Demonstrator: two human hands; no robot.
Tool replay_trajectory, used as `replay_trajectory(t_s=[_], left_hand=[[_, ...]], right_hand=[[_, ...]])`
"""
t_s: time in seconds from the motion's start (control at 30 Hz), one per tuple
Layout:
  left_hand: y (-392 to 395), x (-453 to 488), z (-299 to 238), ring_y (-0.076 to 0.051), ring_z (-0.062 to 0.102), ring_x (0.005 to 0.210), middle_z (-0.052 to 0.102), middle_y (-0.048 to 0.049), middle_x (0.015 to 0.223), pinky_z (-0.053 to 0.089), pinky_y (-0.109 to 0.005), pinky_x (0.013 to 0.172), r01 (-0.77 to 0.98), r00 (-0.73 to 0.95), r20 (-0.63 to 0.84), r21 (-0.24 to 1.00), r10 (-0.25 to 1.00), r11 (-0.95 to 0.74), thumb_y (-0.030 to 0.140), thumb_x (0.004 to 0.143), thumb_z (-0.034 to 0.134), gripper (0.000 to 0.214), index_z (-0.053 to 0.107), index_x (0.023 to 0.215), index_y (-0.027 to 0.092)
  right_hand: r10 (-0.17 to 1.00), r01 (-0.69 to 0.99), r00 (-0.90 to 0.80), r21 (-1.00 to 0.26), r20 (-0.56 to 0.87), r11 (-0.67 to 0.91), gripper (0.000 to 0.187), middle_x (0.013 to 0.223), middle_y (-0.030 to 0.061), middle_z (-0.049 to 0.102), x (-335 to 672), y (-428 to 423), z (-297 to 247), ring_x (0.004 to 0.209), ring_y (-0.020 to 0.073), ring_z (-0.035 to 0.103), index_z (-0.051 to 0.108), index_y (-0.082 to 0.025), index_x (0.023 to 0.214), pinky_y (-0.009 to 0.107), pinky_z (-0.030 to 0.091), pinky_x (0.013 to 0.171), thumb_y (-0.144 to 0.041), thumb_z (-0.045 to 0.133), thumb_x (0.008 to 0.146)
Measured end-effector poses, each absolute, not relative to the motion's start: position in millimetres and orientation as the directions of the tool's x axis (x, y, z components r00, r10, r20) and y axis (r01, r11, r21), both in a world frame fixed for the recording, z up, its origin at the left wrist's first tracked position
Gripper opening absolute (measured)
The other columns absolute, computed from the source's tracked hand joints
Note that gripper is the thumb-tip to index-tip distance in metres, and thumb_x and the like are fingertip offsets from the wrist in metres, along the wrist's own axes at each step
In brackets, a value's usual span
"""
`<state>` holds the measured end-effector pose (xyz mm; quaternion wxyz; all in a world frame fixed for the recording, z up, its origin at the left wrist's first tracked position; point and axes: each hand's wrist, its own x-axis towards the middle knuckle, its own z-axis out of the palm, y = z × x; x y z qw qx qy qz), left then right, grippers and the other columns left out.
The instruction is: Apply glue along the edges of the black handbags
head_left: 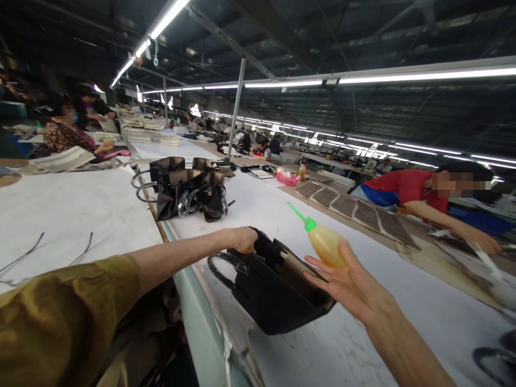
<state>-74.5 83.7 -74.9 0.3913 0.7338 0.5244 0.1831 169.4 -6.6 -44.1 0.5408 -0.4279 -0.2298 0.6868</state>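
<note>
My left hand [244, 239] is closed on the upper edge of a black handbag [278, 295], its fingertips partly hidden behind the material. The bag is tilted on the white tabletop, its open top towards the right, with a looped handle [220, 269] in clear wrap at its left. In my right hand [355, 285] is a squeeze bottle [325, 244] of yellowish liquid, held between thumb and fingers above the bag's right side. Its long green nozzle points up and left. Some fingers of that hand are stretched out beneath the bottle.
Several black bags [189, 188] with wrapped handles stand farther up the table [245, 199]. A pink basket [288, 177] sits near brown panels [355, 207]. At right, a person in a red shirt [407, 185] leans over the work surface. Another person [66, 131] sits at left.
</note>
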Motion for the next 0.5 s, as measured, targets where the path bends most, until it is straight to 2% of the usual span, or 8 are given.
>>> replay_trajectory(t_s=[0.07, 0.13, 0.2, 0.27, 0.33, 0.43, 0.5], left_hand=[[85, -65, -81, -0.028, 0.057, 0.082, 0.058, -0.0029, 0.066, 0.042, -0.036, 0.08, 0.646, 0.424, 0.004, 0.7, 0.905, -0.306, 0.023, 0.037, 0.081, 0.033, 0.055, 0.057, 0.019], [89, -56, -86, -0.027, 0.057, 0.08, 0.058, -0.0033, 0.073, 0.044, -0.034, 0.077, 0.651, 0.475, 0.138, 0.609, 0.869, -0.453, 0.032, 0.034, 0.083, 0.044, 0.056, 0.068, 0.021], [92, -50, -91, -0.026, 0.058, 0.075, 0.058, -0.0025, 0.074, 0.045, -0.032, 0.071, 0.636, 0.481, 0.172, 0.607, 0.86, -0.477, 0.04, 0.031, 0.083, 0.058, 0.057, 0.078, 0.021], [95, -46, -97, -0.024, 0.058, 0.071, 0.058, -0.0012, 0.071, 0.046, -0.03, 0.066, 0.636, 0.472, 0.078, 0.659, 0.878, -0.401, 0.045, 0.031, 0.082, 0.062, 0.058, 0.082, 0.02], [99, -45, -104, -0.023, 0.059, 0.07, 0.061, -0.0007, 0.07, 0.046, -0.028, 0.063, 0.611, 0.523, -0.06, 0.723, 0.85, -0.324, 0.051, 0.038, 0.079, 0.056, 0.061, 0.081, 0.02], [109, -42, -114, -0.019, 0.06, 0.068, 0.065, 0.0002, 0.072, 0.047, -0.026, 0.062, 0.537, 0.654, -0.233, 0.813, 0.72, -0.225, 0.054, 0.054, 0.072, 0.043, 0.066, 0.08, 0.02], [118, -39, -117, -0.018, 0.059, 0.065, 0.066, 0.0002, 0.071, 0.048, -0.027, 0.061, 0.528, 0.694, -0.315, 0.834, 0.647, -0.16, 0.053, 0.058, 0.07, 0.04, 0.068, 0.081, 0.02]], right_hand=[[0.929, -0.531, -0.053, -0.777, -0.366, -0.337, 0.052, 0.125, 0.0256, 0.045, 169, -7, -43, 0.117, 0.0345, 0.044, 0.035, -0.012, 0.132, 0.053, 0.044, 0.086, -0.035, 0.052, 0.089], [0.927, -0.528, -0.047, -0.779, -0.371, -0.339, 0.053, 0.125, 0.0261, 0.044, 170, -8, -42, 0.117, 0.0344, 0.044, 0.034, -0.012, 0.133, 0.051, 0.045, 0.087, -0.035, 0.053, 0.089], [0.929, -0.534, -0.03, -0.78, -0.37, -0.328, 0.052, 0.125, 0.0239, 0.045, 172, -10, -42, 0.116, 0.0337, 0.045, 0.034, -0.013, 0.133, 0.051, 0.044, 0.087, -0.033, 0.053, 0.089], [0.925, -0.535, -0.022, -0.777, -0.379, -0.331, 0.051, 0.124, 0.0237, 0.046, 174, -10, -42, 0.115, 0.0333, 0.046, 0.034, -0.013, 0.133, 0.05, 0.044, 0.088, -0.034, 0.052, 0.089], [0.923, -0.53, -0.025, -0.778, -0.385, -0.339, 0.052, 0.123, 0.0245, 0.047, 173, -8, -43, 0.114, 0.0329, 0.047, 0.035, -0.012, 0.132, 0.05, 0.044, 0.089, -0.035, 0.052, 0.089], [0.92, -0.518, -0.036, -0.78, -0.391, -0.352, 0.052, 0.121, 0.0253, 0.048, 169, -4, -44, 0.113, 0.0324, 0.049, 0.035, -0.011, 0.132, 0.049, 0.044, 0.089, -0.035, 0.051, 0.09], [0.916, -0.505, -0.036, -0.784, -0.4, -0.362, 0.052, 0.12, 0.0269, 0.049, 166, 0, -44, 0.112, 0.0323, 0.05, 0.036, -0.009, 0.132, 0.049, 0.045, 0.089, -0.036, 0.051, 0.09]])
